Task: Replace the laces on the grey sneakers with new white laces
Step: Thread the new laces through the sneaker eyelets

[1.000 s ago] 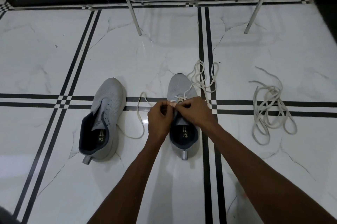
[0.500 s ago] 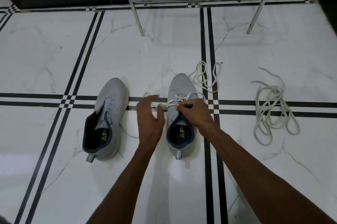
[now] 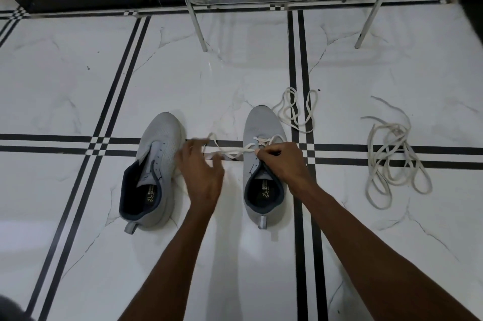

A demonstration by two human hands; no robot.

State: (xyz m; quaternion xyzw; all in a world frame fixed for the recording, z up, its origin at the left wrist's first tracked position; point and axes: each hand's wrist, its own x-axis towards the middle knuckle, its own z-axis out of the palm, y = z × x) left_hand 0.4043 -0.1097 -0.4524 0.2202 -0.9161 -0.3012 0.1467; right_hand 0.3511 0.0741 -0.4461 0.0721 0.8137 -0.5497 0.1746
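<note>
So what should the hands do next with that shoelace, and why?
Probably the left hand should take the loose lace end and thread it through the next eyelet. The right sneaker has only its front eyelets crossed, the right hand pinches the lace there, and the left hand looks open, though blurred.

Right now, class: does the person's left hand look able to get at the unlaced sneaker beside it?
Probably yes. The left hand, blurred, hovers just beside the unlaced sneaker, with nothing between them. Only the white lace runs off its other side toward the right sneaker.
</note>
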